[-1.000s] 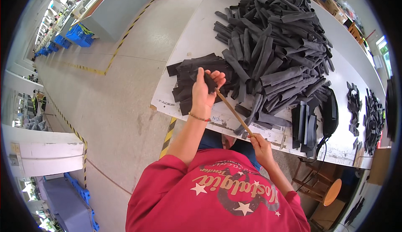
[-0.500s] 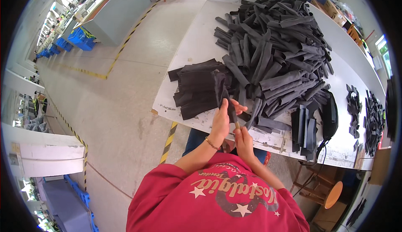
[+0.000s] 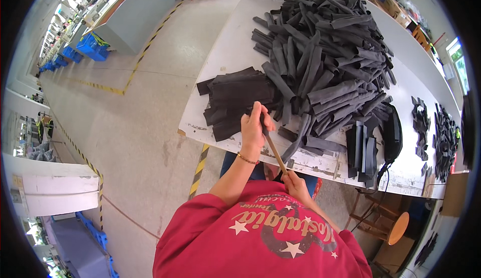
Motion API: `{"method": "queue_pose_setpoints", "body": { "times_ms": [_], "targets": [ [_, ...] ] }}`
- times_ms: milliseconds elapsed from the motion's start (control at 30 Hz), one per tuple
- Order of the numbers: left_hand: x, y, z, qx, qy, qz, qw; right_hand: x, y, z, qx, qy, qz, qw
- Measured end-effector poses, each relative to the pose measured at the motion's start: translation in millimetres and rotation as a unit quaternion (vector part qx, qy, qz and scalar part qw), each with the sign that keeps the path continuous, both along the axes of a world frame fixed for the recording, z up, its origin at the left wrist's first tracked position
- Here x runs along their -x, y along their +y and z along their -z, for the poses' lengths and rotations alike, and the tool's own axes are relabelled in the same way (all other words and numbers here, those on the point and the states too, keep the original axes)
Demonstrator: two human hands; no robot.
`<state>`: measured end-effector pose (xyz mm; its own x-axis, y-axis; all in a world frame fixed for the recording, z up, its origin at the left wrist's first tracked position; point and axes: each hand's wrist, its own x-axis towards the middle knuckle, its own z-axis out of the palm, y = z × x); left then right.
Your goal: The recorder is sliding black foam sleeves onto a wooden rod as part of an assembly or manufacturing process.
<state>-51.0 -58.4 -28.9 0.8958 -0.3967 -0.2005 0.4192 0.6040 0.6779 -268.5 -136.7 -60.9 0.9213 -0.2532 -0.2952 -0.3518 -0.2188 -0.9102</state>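
Observation:
My left hand (image 3: 254, 130) is closed at the edge of the table, its fingers wrapped round a small dark fabric piece (image 3: 264, 125) that is mostly hidden. A wooden stick (image 3: 275, 152) slants from that piece down to my right hand (image 3: 295, 184), which grips its lower end. Just beyond my left hand lies a stack of flat dark fabric pieces (image 3: 235, 97). A big heap of narrow grey-black fabric tubes (image 3: 325, 52) spreads to the right of the stack. One loose strip (image 3: 299, 140) from the heap curves toward the table's front edge, right of the stick.
On the white table (image 3: 220, 52), dark folded strips (image 3: 362, 150) lie beside a black pouch (image 3: 394, 132) with a cord. Smaller dark scraps (image 3: 420, 127) lie farther right. A wooden stool (image 3: 398, 228) stands below the right side. Yellow-black tape (image 3: 199, 170) marks the floor.
More of the wooden stick shows now between my hands. My right hand has moved down toward me; the dark fabric that stood up above my left hand is no longer visible there.

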Motion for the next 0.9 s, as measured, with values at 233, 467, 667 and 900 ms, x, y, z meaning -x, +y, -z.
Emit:
{"method": "queue_pose_setpoints", "body": {
  "times_ms": [233,467,667,900],
  "targets": [
    [-14,16,-15,0.184,-0.012,0.192,0.964,-2,-14,-22,-0.203,0.047,0.054,0.977],
    [-13,20,-4,0.034,-0.021,0.116,0.992,-22,-11,-13,-0.049,-0.003,0.006,0.999],
    [-18,10,-9,0.002,0.064,-0.051,0.997,-16,4,-20,-0.005,0.026,-0.028,0.999],
    [-28,12,-1,0.028,0.106,-0.043,0.993,28,-20,-34,-0.051,0.102,-0.038,0.993]
  ]
}}
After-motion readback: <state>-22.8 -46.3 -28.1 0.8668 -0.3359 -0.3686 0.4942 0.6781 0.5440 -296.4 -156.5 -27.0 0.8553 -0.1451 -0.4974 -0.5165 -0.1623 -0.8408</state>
